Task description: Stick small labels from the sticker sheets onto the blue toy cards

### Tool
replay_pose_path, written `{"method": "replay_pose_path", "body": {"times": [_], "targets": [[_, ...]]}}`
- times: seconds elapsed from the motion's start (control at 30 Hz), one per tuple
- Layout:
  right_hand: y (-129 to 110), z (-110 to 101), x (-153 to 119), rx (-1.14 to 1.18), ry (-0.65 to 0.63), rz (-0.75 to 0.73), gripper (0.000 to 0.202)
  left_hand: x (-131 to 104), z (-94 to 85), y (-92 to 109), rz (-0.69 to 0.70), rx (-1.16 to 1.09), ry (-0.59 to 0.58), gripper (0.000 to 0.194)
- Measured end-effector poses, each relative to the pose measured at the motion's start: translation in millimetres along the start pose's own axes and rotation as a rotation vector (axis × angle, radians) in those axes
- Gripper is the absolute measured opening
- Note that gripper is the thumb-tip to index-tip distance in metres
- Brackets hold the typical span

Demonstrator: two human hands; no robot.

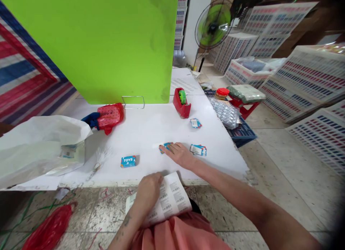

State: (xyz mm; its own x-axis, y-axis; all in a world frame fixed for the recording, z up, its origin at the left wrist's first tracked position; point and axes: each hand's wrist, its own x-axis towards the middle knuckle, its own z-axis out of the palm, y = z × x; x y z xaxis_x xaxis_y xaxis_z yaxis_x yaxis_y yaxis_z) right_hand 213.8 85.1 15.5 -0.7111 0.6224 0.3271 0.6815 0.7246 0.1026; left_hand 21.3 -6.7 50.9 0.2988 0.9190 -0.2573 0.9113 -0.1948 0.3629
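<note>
My left hand (149, 189) is closed on the edge of a white sheet of barcode stickers (172, 198), held over my lap at the table's front edge. On the table, my right hand (179, 154) lies with fingers stretched out over a small blue card (165, 147), touching it and partly covering it. To the left sits a blue stack of cards (128, 161) printed "TOYS". Right of my right hand are several overlapping cards (198, 149) with a barcode sticker on top. Farther back lies another small pile of stickered cards (195, 123).
A red tape dispenser (182, 103) stands at the back of the white table (151, 129). Left are a red plastic packet (110, 116) and a white bag (40, 146). A green board (121, 45) rises behind. Crates (304, 81) and a fan (214, 24) stand right.
</note>
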Motion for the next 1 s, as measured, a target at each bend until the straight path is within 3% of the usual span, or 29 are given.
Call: {"method": "replay_pose_path", "body": {"times": [0.33,0.7,0.8,1.0], "targets": [[1.6,-3.9,1.3,0.158,0.107,0.002,0.045,0.3,2.5,0.4,0.008,0.043,-0.016,0.028],[-5.9,2.6,-4.1,0.184,0.078,0.042,0.042,-2.8,0.4,1.8,0.0,0.05,-0.011,0.028],[-5.7,2.5,-3.5,0.212,0.045,0.081,0.05,-4.0,0.0,1.7,0.003,0.048,-0.011,0.029],[3.9,-1.4,2.2,0.494,-0.024,0.286,0.092,-4.6,-1.1,1.5,0.018,0.033,-0.006,0.029]]}}
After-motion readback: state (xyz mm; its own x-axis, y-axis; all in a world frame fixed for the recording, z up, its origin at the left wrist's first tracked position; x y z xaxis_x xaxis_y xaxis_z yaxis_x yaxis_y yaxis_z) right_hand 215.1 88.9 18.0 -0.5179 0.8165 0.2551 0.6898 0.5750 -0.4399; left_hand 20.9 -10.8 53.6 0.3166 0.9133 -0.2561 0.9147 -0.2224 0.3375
